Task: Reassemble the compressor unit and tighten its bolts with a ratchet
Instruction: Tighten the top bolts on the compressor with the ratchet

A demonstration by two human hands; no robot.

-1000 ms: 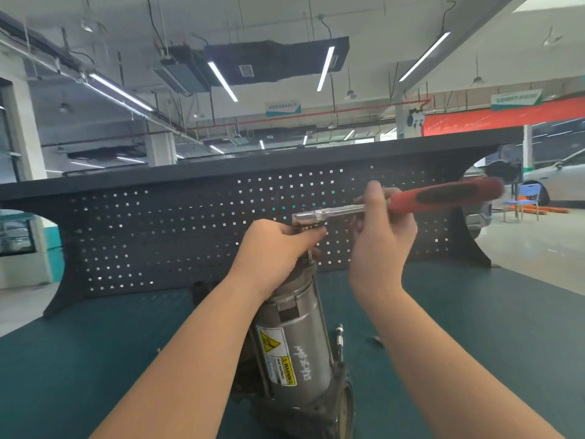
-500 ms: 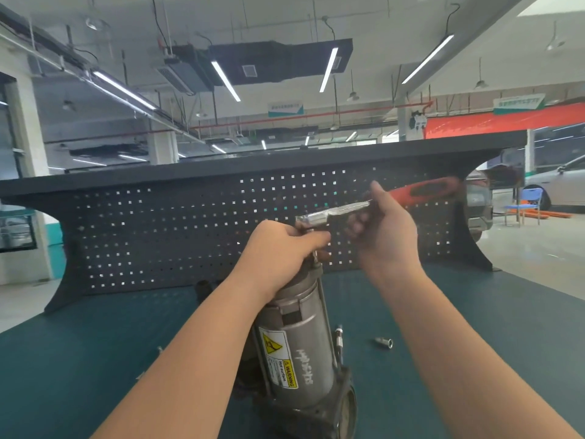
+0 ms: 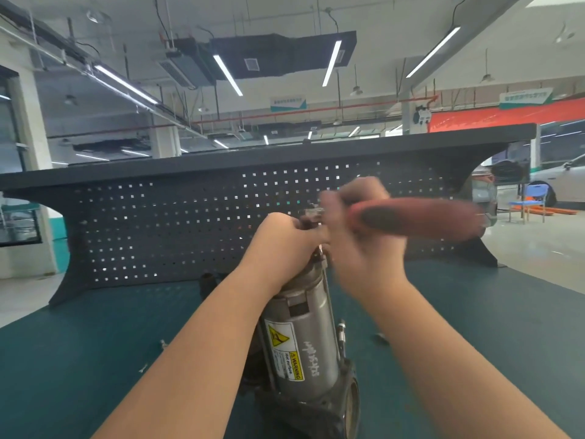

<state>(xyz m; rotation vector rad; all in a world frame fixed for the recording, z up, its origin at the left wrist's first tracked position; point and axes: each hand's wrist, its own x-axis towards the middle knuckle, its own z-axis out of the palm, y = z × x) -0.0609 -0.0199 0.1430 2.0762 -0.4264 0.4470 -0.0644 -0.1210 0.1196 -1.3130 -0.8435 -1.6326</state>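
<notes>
Standing upright on the green bench [image 3: 95, 359], the compressor [image 3: 300, 337] shows a silver cylinder body with a yellow warning label and handwritten white marks, seated in a dark base at the near edge. Left hand [image 3: 281, 245] sits on the top end of the compressor, fingers curled round the cap and the ratchet head there. Right hand [image 3: 364, 245] is blurred; its fingers are wrapped round the ratchet [image 3: 411, 220] near where the red and black handle meets the metal shank. Handle points out to the right, roughly level, above the compressor top. Metal head of the ratchet lies between the two hands, just over the compressor's upper end; whether it sits on a bolt cannot be told. A thin metal rod [image 3: 342, 337] stands just beside the cylinder on its right side. A small loose metal part [image 3: 380, 337] lies on the bench right of that, partly hidden by the right forearm. Small pale scraps lie on the bench left of the left forearm. Black pegboard [image 3: 174, 232] rises along the far edge of the bench. A blue chair [image 3: 528, 201] and a pale car stand on the floor far right.
</notes>
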